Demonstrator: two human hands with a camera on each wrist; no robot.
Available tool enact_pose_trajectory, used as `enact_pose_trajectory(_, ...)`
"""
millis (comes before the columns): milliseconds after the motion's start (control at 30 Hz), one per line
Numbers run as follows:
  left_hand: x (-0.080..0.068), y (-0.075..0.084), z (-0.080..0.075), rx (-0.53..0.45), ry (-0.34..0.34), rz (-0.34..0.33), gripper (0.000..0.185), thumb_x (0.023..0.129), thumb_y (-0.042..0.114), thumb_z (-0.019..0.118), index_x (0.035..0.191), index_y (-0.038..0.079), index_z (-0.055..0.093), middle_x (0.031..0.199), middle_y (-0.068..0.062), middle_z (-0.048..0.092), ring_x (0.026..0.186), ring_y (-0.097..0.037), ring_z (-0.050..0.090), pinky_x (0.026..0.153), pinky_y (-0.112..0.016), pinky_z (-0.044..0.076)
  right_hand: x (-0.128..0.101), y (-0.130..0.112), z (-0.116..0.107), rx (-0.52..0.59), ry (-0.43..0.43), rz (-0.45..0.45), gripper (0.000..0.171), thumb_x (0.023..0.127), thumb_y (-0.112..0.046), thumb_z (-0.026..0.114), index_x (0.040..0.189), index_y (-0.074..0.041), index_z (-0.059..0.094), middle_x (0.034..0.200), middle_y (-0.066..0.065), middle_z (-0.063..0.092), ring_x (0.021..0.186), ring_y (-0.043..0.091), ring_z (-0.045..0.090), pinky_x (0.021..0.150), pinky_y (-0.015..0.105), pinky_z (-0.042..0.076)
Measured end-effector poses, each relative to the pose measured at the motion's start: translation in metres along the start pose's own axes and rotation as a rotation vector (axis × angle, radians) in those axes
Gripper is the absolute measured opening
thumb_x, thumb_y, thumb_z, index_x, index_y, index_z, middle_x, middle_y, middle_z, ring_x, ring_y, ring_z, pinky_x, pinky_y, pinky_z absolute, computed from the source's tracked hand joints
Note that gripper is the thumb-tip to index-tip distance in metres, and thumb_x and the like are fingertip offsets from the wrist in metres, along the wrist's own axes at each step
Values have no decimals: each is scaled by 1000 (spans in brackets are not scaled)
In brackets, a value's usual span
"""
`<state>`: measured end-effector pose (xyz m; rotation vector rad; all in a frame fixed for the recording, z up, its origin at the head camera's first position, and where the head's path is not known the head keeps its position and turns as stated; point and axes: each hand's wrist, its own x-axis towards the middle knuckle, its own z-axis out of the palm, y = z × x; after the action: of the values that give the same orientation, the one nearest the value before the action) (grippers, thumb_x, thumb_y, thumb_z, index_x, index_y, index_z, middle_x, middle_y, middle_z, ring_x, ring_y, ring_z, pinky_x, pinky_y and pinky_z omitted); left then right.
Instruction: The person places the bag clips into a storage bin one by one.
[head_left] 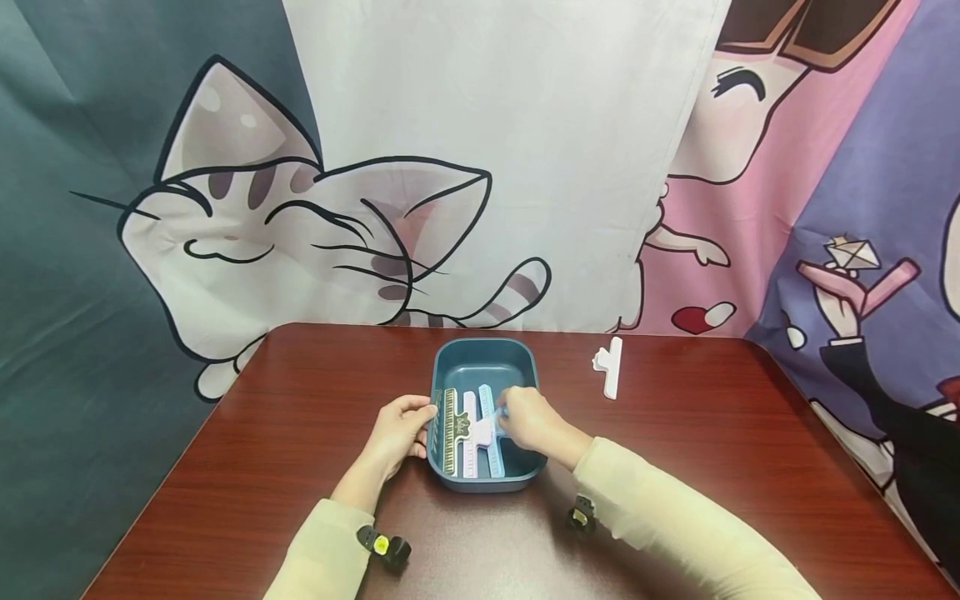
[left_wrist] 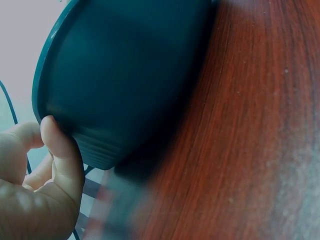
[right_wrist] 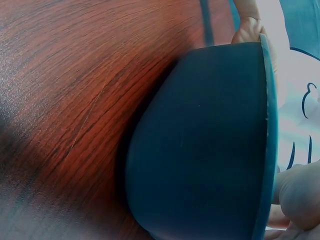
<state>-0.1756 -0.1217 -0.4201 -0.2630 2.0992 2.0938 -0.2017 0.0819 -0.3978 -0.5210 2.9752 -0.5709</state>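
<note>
A dark teal plastic bin point(head_left: 483, 483) stands on the table, with three long clips lying side by side in it. On the left is a dark green and gold clip point(head_left: 449, 446), then a pale lavender clip point(head_left: 470, 462), then a light blue clip point(head_left: 495, 462). My left hand point(head_left: 401, 427) grips the bin's left rim, thumb and fingertips at the wall point(left_wrist: 125, 75). Reaching over the right rim, my right hand point(head_left: 531, 419) pinches the handle of the light blue clip. In the right wrist view the bin wall point(right_wrist: 200, 140) hides the clips and most of that hand's fingers.
One white clip point(head_left: 612, 368) lies on the brown wooden table point(head_left: 675, 433), to the right of the bin near the back edge. Behind the table hangs a cloth point(head_left: 510, 100) printed with cartoon figures. Dark cameras are strapped to both wrists.
</note>
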Motion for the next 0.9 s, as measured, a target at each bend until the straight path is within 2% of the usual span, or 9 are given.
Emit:
enact_pose_trajectory(167,0,0,0,1,6,-1,33,90,7,56,118,-9,51,62,1,57,46,-7,48,39,-21,44,0,0,2,-12,5,-25,15,82,-2,62,94,3,69,87,14,70,74,21,63,66,36,55)
enact_pose_trajectory(400,-1,1,0,3,6,-8,33,90,7,56,119,-9,51,62,0,57,45,-7,49,39,-21,44,0,0,5,-43,-14,-35,6,80,-1,60,76,-2,65,63,7,61,54,14,52,49,27,45)
enact_pose_trajectory(567,-1,2,0,3,5,-9,33,90,7,56,119,-9,51,62,0,57,45,-8,49,40,-22,44,-1,-3,3,-63,-32,-34,12,80,-2,60,68,-5,57,55,5,50,49,14,50,43,24,42)
enact_pose_trajectory(733,0,1,0,-1,-4,-7,34,91,7,56,120,-10,50,62,1,56,45,-8,49,40,-22,44,-3,-6,2,-65,-55,-13,15,82,-7,62,69,-4,57,54,3,47,48,13,49,42,23,42)
enact_pose_trajectory(900,0,1,1,4,-2,-7,35,91,7,55,121,-10,50,61,0,56,45,-7,49,40,-21,44,-4,-6,2,-74,-50,-18,26,83,-14,65,61,-9,52,52,1,45,49,12,45,42,23,38)
